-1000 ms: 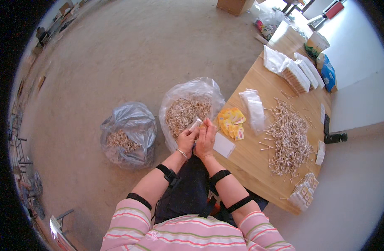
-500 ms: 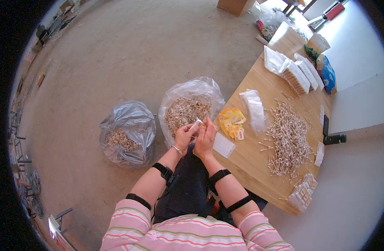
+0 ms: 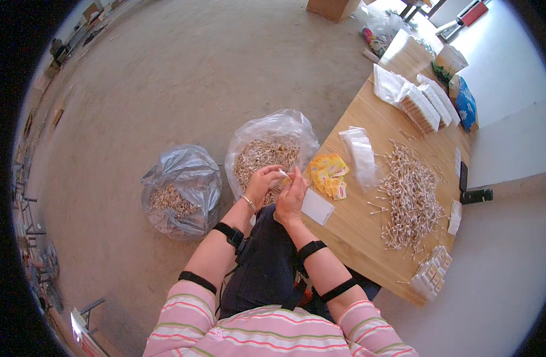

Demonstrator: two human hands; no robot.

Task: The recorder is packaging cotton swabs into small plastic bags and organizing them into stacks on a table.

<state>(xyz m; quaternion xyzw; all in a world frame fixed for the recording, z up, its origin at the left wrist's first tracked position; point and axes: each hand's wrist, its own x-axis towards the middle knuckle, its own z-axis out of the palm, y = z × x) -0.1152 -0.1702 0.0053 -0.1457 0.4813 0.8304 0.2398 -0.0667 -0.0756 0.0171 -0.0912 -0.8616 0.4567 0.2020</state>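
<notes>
In front of me, a small clear packet of cotton swabs is held between both hands, over the near edge of a large clear bag. My left hand pinches its left side, fingers bent over the top. My right hand is closed around its right side. A bit of yellow shows on the packet; its lower part is hidden by the fingers. The large clear plastic bag holds a heap of loose cotton swabs. Right of my hands lie yellow printed cards and a white card.
On the wooden table are flat clear sleeves, a pile of loose cotton swabs, filled packets and stacked bundles. A greyish plastic bag with more swabs stands on the floor to the left. A wall bounds the table's right.
My left hand has shifted slightly up and its fingers now bend over the packet's top. The packet has turned, showing more of its swabs and some yellow. My right hand has barely moved.
</notes>
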